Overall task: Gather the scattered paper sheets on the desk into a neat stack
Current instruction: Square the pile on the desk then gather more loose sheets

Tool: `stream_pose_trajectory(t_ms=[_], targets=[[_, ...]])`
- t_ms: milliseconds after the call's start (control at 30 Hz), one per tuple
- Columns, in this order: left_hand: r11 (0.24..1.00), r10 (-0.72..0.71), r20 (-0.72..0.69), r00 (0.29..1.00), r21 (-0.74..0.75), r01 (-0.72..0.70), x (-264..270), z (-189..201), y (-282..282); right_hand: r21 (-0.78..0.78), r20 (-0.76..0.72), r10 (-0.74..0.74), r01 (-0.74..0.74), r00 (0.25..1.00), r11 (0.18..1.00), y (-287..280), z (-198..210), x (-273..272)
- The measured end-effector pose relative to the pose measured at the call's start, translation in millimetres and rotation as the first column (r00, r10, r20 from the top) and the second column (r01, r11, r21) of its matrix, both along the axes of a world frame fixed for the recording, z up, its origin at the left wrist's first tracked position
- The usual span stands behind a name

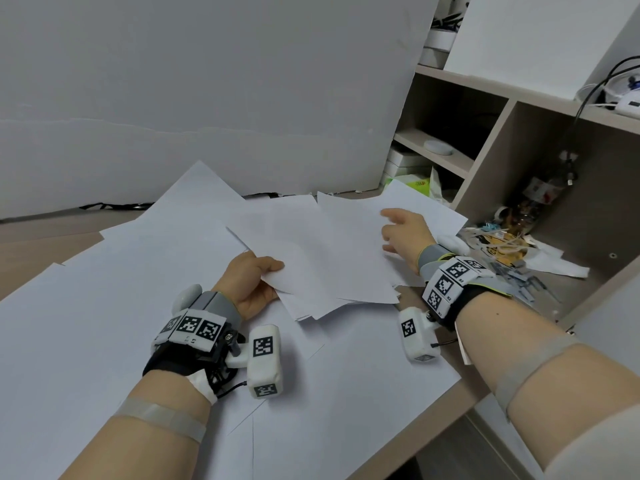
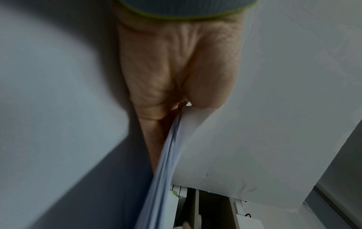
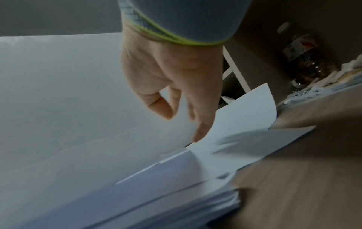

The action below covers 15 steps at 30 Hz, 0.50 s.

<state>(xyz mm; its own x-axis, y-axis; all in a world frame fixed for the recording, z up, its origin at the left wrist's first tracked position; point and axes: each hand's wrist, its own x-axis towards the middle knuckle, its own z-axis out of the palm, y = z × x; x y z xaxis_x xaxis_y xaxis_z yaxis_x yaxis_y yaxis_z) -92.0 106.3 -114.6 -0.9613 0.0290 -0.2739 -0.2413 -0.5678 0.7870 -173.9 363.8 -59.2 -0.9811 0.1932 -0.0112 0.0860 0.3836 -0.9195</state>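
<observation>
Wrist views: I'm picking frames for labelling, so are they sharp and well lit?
Left wrist view: dim, with the sheets beside the left hand smeared. Right wrist view: dim, with the paper stack blurred. Head view: brighter and sharper.

A: The left hand (image 1: 250,283)'s fingers?
B: Hidden under the paper sheets (image 1: 322,258).
A: The right hand (image 1: 405,233)'s fingertips?
B: Behind its back in the head view; motion-blurred in the wrist view.
</observation>
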Motion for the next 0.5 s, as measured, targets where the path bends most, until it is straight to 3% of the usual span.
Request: stream_pose_trajectory(t_ms=[133, 300, 500], targets=[[1.000, 0.019, -0.007, 1.000, 0.018, -0.018, -3, -5, -2, -0.085, 0.124, -0.347, 0.359, 0.930, 0.930, 41, 1, -17], [0.998, 0.014, -0.026, 1.000, 0.064, -0.012, -4, -5, 0, -0.204, 0.224, -0.429, 0.472, 0.875, 0.858, 85, -7, -22], [0.997, 0.029, -0.013, 0.999, 0.067, -0.028, -2, -2, 3, -0.321, 0.207, -0.363, 0.414, 0.908, 0.852, 95, -16, -32]])
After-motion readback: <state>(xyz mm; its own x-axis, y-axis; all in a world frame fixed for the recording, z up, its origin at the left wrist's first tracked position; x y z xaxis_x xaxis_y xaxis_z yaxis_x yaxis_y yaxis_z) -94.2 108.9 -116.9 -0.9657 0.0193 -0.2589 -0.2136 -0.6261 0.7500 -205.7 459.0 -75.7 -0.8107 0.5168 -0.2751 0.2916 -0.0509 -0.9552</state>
